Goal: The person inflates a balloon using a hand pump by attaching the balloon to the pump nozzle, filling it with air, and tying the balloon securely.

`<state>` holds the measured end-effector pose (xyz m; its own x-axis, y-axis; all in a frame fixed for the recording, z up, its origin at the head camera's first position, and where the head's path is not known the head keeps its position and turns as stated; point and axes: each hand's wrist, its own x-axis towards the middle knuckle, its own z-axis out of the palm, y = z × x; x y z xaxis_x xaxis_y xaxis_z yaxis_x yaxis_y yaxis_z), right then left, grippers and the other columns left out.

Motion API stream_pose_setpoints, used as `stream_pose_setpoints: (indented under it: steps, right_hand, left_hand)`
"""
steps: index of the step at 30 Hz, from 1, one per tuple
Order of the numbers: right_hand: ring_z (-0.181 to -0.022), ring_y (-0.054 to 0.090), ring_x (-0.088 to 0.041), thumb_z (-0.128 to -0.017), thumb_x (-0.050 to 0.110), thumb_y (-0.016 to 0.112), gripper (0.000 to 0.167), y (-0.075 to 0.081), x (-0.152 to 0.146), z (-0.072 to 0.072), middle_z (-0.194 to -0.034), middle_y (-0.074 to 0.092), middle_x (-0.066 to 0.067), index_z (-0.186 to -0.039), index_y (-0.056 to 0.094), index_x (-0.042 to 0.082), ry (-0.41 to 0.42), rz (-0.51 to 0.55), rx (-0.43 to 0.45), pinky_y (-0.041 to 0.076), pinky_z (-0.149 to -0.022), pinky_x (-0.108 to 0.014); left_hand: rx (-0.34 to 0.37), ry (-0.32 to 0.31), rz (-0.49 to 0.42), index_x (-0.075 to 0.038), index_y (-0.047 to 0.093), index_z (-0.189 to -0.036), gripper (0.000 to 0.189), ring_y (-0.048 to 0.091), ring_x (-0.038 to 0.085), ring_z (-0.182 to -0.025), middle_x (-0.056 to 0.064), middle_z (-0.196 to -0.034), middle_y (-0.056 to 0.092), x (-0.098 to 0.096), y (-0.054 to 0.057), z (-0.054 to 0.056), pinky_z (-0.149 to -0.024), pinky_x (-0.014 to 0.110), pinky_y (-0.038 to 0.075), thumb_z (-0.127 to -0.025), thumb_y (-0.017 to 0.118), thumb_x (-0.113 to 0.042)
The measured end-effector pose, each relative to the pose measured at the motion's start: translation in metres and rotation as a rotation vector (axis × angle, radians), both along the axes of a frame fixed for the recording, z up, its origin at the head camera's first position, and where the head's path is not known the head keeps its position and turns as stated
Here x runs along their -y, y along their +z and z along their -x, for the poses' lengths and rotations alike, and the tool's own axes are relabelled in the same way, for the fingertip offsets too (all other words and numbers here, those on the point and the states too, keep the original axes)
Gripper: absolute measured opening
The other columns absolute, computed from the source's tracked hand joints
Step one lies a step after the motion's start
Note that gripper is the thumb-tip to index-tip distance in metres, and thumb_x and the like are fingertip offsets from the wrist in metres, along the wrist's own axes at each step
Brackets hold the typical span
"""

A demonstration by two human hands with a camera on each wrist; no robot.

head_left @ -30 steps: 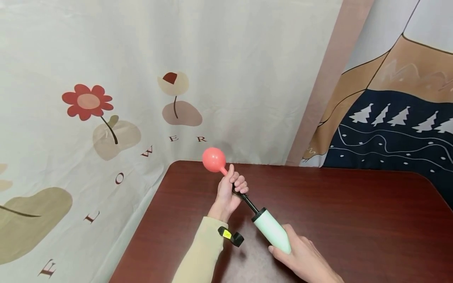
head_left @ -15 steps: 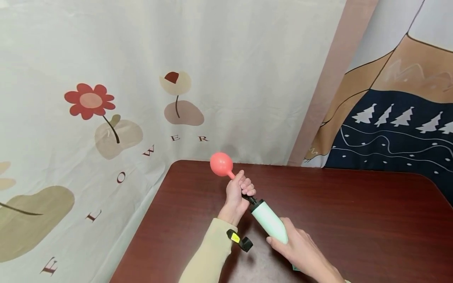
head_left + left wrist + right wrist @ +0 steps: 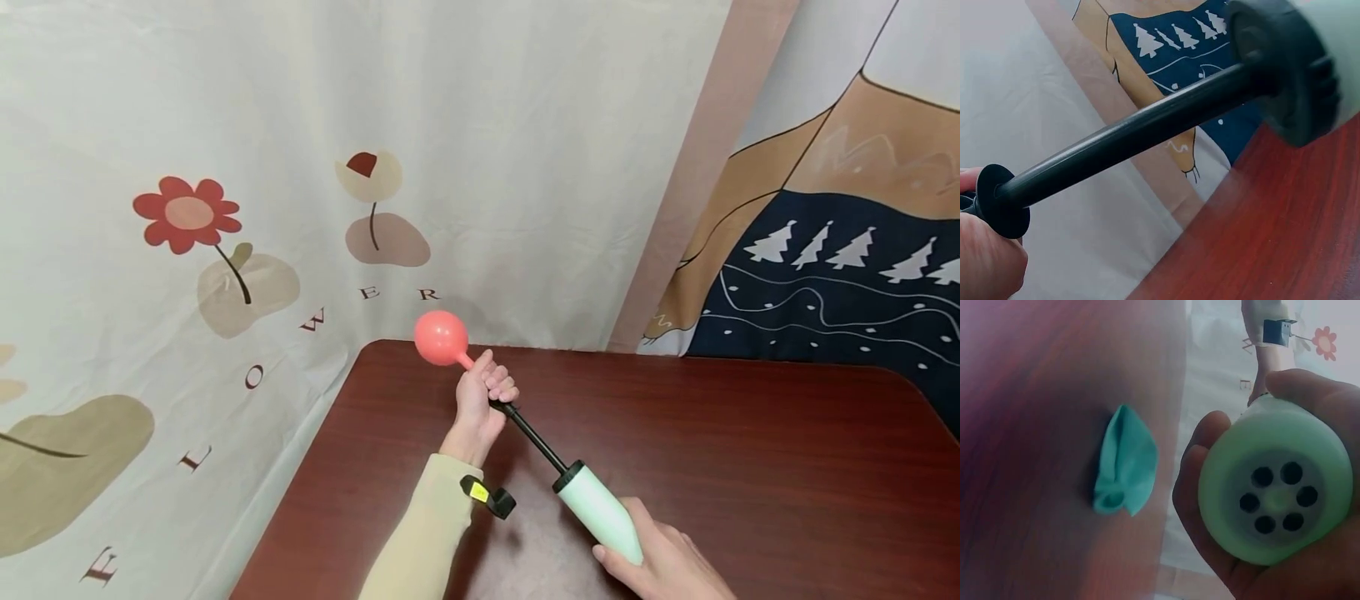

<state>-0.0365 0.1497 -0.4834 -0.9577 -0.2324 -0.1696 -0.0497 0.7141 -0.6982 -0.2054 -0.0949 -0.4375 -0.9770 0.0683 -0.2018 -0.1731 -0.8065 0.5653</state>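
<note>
My left hand (image 3: 480, 400) grips the black nozzle end of a mint-green balloon pump (image 3: 600, 510), where the neck of a small inflated coral-red balloon (image 3: 441, 337) comes out above the thumb. The fingers hide the joint between neck and nozzle. My right hand (image 3: 660, 554) is wrapped around the pump's green barrel. A long stretch of black rod (image 3: 1129, 140) shows between the two hands in the left wrist view. Seen from the right wrist, the barrel's round end cap (image 3: 1277, 500) has several dark holes.
A flat teal balloon (image 3: 1127, 462) lies on the dark red-brown table (image 3: 750, 450), in the right wrist view. A pale curtain with flower prints (image 3: 525, 167) hangs behind and left of the table. A navy tree-patterned cloth (image 3: 832, 275) is at the right.
Half a second ago the barrel was pushed up close to the left hand. Now the right hand has drawn it back, baring the rod. The red balloon looks slightly bigger and sits further left.
</note>
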Motion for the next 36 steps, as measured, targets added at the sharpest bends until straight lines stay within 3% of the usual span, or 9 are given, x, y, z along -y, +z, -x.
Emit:
stream_pose_setpoints:
  steps: [6,11,14,18,23,27,31,36]
  right_hand:
    - [-0.07,0.055,-0.012,-0.085,0.049,0.081,0.066,0.006,0.023,0.015,-0.09,0.063,0.001,-0.132,0.055,0.01,-0.039,0.023,0.018,0.046,-0.063,-0.035]
    - [-0.071,0.056,-0.011,-0.086,0.048,0.081,0.064,0.008,0.037,0.026,-0.091,0.063,0.003,-0.131,0.057,0.009,-0.052,0.041,-0.026,0.047,-0.063,-0.035]
    - [-0.073,0.058,-0.011,-0.086,0.047,0.082,0.064,0.009,0.039,0.028,-0.093,0.066,0.002,-0.132,0.058,0.009,-0.062,0.051,-0.043,0.049,-0.063,-0.035]
    - [-0.077,0.059,-0.011,-0.086,0.049,0.081,0.064,0.011,0.032,0.025,-0.099,0.067,0.002,-0.134,0.058,0.013,-0.068,0.056,-0.018,0.049,-0.066,-0.037]
    - [-0.074,0.057,-0.014,-0.087,0.05,0.08,0.065,0.009,0.014,0.011,-0.097,0.066,0.001,-0.135,0.056,0.012,-0.029,0.033,0.077,0.046,-0.064,-0.037]
    - [-0.07,0.055,-0.016,-0.088,0.052,0.078,0.067,0.004,0.003,0.002,-0.089,0.062,0.001,-0.134,0.055,0.01,0.003,0.001,0.139,0.044,-0.061,-0.037]
    - [-0.066,0.053,-0.015,-0.09,0.052,0.076,0.067,-0.001,0.005,0.002,-0.082,0.059,0.001,-0.134,0.053,0.007,0.039,0.012,0.132,0.043,-0.059,-0.035]
    - [-0.065,0.053,-0.014,-0.091,0.05,0.076,0.067,-0.002,0.021,0.011,-0.083,0.06,0.0,-0.133,0.052,0.004,0.042,0.046,0.086,0.043,-0.058,-0.034]
  left_hand:
    - [0.027,-0.014,0.051,-0.018,0.038,-0.062,0.048,0.036,0.003,-0.041,-0.008,-0.053,0.032,-0.022,-0.013,-0.014,-0.044,0.015,0.029,-0.108,0.051,-0.02]
    - [0.065,-0.034,0.085,-0.017,0.038,-0.063,0.047,0.033,0.004,-0.042,-0.007,-0.053,0.031,-0.033,-0.025,-0.022,-0.045,0.015,0.029,-0.108,0.052,-0.021]
    - [0.071,-0.029,0.088,-0.018,0.038,-0.063,0.047,0.033,0.003,-0.043,-0.007,-0.054,0.031,-0.031,-0.026,-0.02,-0.046,0.015,0.029,-0.107,0.052,-0.02]
    - [0.065,-0.029,0.049,-0.018,0.038,-0.061,0.048,0.035,0.003,-0.041,-0.008,-0.052,0.033,-0.02,-0.017,-0.01,-0.045,0.015,0.03,-0.108,0.05,-0.02]
    - [0.041,0.019,-0.036,-0.019,0.035,-0.058,0.052,0.035,0.002,-0.039,-0.01,-0.05,0.034,0.007,-0.008,0.002,-0.043,0.013,0.031,-0.109,0.046,-0.018]
    - [0.034,0.044,-0.068,-0.019,0.033,-0.056,0.054,0.035,0.002,-0.039,-0.01,-0.049,0.034,0.023,-0.008,0.005,-0.042,0.013,0.031,-0.109,0.045,-0.016]
    - [0.058,0.037,-0.039,-0.019,0.034,-0.058,0.053,0.035,0.002,-0.039,-0.009,-0.05,0.033,0.02,-0.014,0.001,-0.042,0.013,0.03,-0.109,0.046,-0.017]
    - [0.082,-0.011,0.031,-0.019,0.036,-0.061,0.048,0.035,0.002,-0.04,-0.01,-0.052,0.032,-0.001,-0.025,-0.008,-0.044,0.013,0.029,-0.108,0.048,-0.018]
